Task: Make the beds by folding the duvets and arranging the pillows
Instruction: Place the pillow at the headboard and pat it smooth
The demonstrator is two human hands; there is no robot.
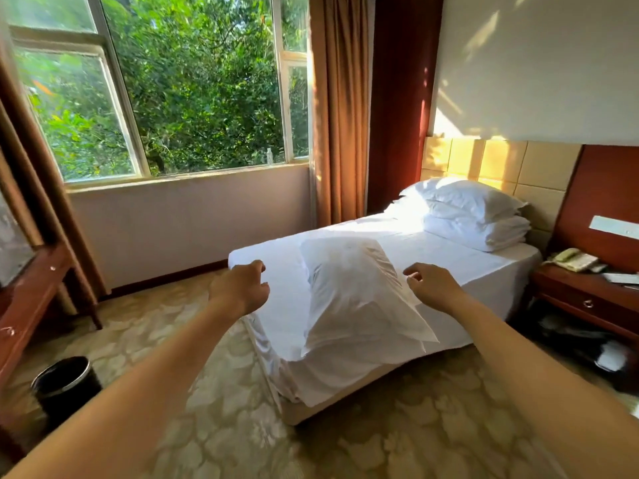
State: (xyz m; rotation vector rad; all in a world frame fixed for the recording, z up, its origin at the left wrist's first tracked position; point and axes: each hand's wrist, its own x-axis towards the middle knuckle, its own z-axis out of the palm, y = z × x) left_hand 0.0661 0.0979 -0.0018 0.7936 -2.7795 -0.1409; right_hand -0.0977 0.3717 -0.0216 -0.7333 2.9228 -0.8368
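A single bed (276, 295) with a white sheet stands ahead of me. A white pillow (356, 295) is blurred above the foot of the bed, between my two hands and apart from both. My left hand (242, 288) is stretched out to the left of it, fingers loosely curled, holding nothing. My right hand (432, 286) is stretched out to the right of it, fingers relaxed and empty. At the head of the bed a second pillow (463, 197) lies on a folded white duvet (480, 231), against the padded headboard (501, 164).
A wooden nightstand (584, 299) with a telephone (574, 259) stands right of the bed. A black waste bin (65, 385) sits on the patterned carpet at lower left, beside a wooden desk (31, 295). A large window (166, 84) and brown curtains (339, 108) fill the far wall.
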